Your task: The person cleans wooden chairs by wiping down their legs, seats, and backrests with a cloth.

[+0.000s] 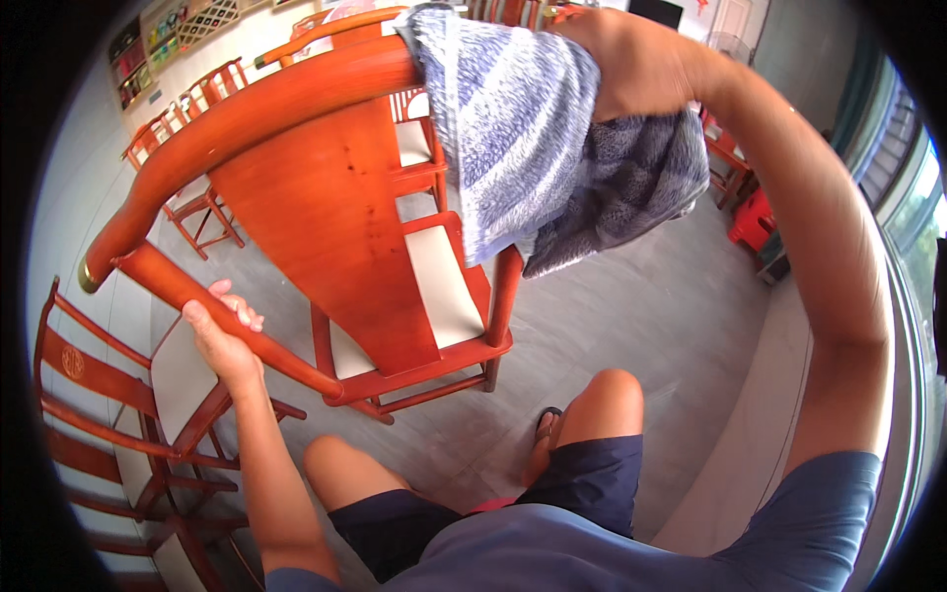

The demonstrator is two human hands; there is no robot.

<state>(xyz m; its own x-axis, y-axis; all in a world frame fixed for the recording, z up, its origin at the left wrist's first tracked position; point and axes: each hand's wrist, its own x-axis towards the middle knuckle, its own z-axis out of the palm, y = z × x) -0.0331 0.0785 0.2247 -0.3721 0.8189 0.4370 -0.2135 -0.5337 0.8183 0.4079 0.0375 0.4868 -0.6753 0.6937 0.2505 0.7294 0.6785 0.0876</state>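
A reddish wooden chair [325,192] stands before me with its back turned my way. Its seat pad [444,285] is pale. My left hand [226,337] is wrapped around the chair's left back post [288,362], below the curved top rail [266,96]. Up at the right end of that rail, my right hand [629,66] grips a blue-grey and white striped towel [510,133]. The towel drapes over the rail and hides its right part, and a darker fold [644,177] hangs beneath the hand. My right fingers are mostly out of sight behind the wrist and cloth.
More wooden chairs with pale seats [185,377] line the left side. Further chairs [196,200] stand behind, near a wall rack [207,22]. A red plastic stool [753,218] is at the right, by the window [917,192]. Grey tile floor [629,311] surrounds the chair.
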